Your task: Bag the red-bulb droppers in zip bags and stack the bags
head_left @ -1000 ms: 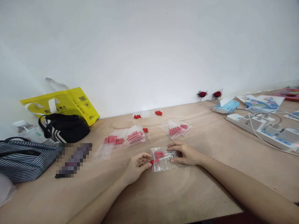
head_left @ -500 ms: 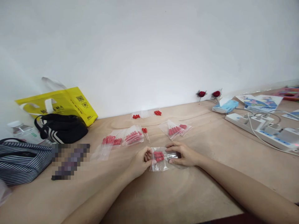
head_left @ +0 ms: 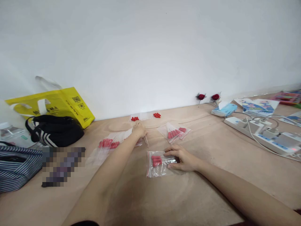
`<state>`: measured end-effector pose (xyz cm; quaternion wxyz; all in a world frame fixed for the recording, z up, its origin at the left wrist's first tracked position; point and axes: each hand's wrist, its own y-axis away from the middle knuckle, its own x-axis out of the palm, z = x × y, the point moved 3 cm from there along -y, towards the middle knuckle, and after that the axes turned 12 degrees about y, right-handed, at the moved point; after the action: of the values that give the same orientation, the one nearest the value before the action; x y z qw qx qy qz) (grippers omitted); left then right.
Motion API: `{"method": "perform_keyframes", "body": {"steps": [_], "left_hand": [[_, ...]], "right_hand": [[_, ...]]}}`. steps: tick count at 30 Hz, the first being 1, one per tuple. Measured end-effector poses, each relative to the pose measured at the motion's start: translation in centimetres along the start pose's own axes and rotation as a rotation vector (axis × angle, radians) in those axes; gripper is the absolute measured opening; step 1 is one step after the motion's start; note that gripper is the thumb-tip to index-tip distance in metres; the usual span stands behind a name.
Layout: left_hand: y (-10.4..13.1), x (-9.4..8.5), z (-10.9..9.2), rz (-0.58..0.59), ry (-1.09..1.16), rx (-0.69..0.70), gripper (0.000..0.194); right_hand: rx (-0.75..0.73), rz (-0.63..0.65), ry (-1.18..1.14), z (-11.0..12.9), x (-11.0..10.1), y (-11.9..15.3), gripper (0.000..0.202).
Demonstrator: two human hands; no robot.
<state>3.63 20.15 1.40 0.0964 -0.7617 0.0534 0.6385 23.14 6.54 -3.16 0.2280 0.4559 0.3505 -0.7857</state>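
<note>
The table [head_left: 211,194], a pale wooden top against a white wall, carries everything. At its left end lie a striped bag [head_left: 14,166], a yellow bag [head_left: 58,102] and a black bag [head_left: 54,130]; power strips [head_left: 258,133] with cables sit at the right. Nearer the middle is a row of filled packs [head_left: 110,145], with one more pack [head_left: 174,131] beyond the right hand. The work looks like filling small packs with droppers, and the step in hand seems to be fetching the next pieces. The left hand [head_left: 139,129] is stretched forward, fingers curled down onto the table at the loose droppers [head_left: 146,142]; I cannot tell whether it has pinched one. The right hand [head_left: 182,158] lies with fingers flat and close together on the open end of the clear bag [head_left: 156,168], pinning it to the table just in front of the person. Picking up would call for a fine fingertip pinch on a thin stem, with the bag's mouth held steady. The bag is limp, glossy and creased, and a few droppers with red bulbs [head_left: 156,160] lie side by side in its upper half.
</note>
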Motion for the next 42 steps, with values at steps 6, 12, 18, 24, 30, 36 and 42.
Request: {"method": "perform_keyframes", "body": {"steps": [6, 12, 18, 24, 30, 36, 42], "left_hand": [[-1.6, 0.6, 0.4, 0.038, -0.039, -0.040, 0.023], [-1.5, 0.6, 0.8, -0.023, -0.038, -0.083, 0.042], [-1.5, 0.8, 0.9, -0.043, 0.040, -0.149, 0.035], [-1.6, -0.6, -0.6, -0.137, 0.236, -0.086, 0.017], [3.9, -3.1, 0.2, -0.264, 0.559, 0.025, 0.021], [13.4, -1.8, 4.4, -0.423, 1.298, -0.050, 0.041], [16.0, 0.3, 5.1, -0.463, 1.432, -0.223, 0.044]], "right_hand": [[0.002, -0.005, 0.005, 0.1, -0.2, -0.1, 0.049], [-0.005, 0.001, -0.002, 0.1, -0.1, -0.2, 0.049], [0.008, 0.003, 0.006, 0.1, -0.1, -0.1, 0.050], [0.004, 0.000, 0.004, 0.1, -0.1, -0.1, 0.050], [-0.003, -0.006, -0.004, 0.1, -0.1, -0.1, 0.049], [0.003, -0.002, -0.017, 0.1, 0.0, -0.1, 0.049], [0.018, 0.007, -0.002, 0.1, 0.0, 0.0, 0.048]]}}
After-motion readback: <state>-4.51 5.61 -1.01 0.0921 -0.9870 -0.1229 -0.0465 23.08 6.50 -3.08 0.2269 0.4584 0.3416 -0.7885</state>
